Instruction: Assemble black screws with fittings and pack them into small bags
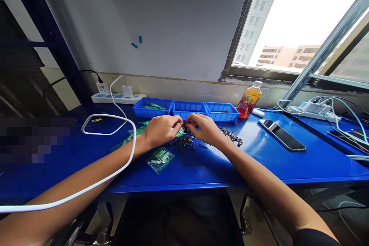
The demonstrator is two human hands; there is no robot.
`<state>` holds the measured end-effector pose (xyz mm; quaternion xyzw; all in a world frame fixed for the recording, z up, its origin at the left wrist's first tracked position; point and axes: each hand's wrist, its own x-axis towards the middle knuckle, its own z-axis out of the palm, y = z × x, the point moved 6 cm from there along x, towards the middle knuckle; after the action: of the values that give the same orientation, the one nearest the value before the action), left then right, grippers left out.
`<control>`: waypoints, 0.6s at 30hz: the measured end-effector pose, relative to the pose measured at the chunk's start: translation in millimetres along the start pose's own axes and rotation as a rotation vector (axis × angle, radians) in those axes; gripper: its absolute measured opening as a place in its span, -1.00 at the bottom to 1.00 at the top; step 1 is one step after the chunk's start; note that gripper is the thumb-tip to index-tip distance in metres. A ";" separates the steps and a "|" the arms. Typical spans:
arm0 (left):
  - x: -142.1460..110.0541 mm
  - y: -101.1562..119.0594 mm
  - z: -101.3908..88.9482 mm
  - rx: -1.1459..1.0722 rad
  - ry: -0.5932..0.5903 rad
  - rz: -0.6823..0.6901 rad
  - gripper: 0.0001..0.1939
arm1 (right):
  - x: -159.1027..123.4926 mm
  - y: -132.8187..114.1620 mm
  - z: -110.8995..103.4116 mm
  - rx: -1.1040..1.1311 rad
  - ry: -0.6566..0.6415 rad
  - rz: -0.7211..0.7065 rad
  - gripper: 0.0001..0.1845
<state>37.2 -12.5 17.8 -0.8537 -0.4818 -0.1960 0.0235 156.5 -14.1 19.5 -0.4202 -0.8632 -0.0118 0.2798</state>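
My left hand (162, 130) and my right hand (205, 127) meet above the middle of the table, thumbs and forefingers pinched close together. Whatever lies between the fingertips is too small and dark to make out. Below them is a loose pile of dark screws (184, 144). Silvery screws or similar small metal parts (233, 137) lie scattered to the right of my right hand. A clear green-tinted bag (160, 160) with pale plugs inside lies in front of my left hand. More green bags (123, 141) are partly hidden under my left forearm.
Three blue bins stand behind my hands: a left bin (141, 113) with green bags, a middle bin (190, 107) and a right bin (223, 117). Right of them are a drink bottle (248, 100) and a phone (281, 135). A white cable (135, 138) crosses over my left forearm.
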 end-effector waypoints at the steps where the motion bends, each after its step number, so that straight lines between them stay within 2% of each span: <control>1: -0.1 0.8 -0.2 -0.005 0.000 0.008 -0.66 | 0.3 -0.1 0.5 0.001 -0.002 -0.006 -0.94; 14: -0.6 0.5 -5.4 -0.080 0.069 0.013 -0.72 | 1.5 1.9 3.9 -0.052 -0.023 0.030 -0.90; 18: 0.2 -0.9 -4.4 -0.075 0.054 -0.014 -0.70 | 1.9 2.2 3.4 -0.055 -0.006 0.026 -0.87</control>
<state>35.1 -12.8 21.8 -0.8451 -0.4793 -0.2369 0.0029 155.5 -10.4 17.0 -0.4389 -0.8578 -0.0307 0.2657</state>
